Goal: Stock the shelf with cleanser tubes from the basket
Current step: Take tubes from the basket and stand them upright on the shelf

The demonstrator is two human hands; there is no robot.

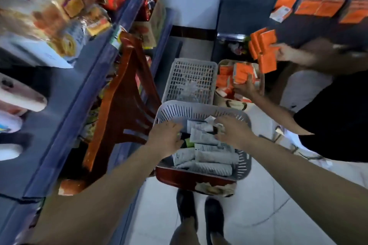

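Blue shelf [85, 77] edges run down the left, crowded with blurred snack packs, so tubes could knock stock off if pushed in carelessly. Left hand [165, 137] lies spread, fingers curled over the cleanser tubes [209, 157] in the grey basket [191, 110]; right hand [232, 130] likewise, pinching none clearly. Perched on a red chair [123, 105], the basket could tip. No label is readable.

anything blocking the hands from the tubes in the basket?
Nothing visible. The left hand and right hand are already inside the open white slotted plastic basket, on the pile of white cleanser tubes.
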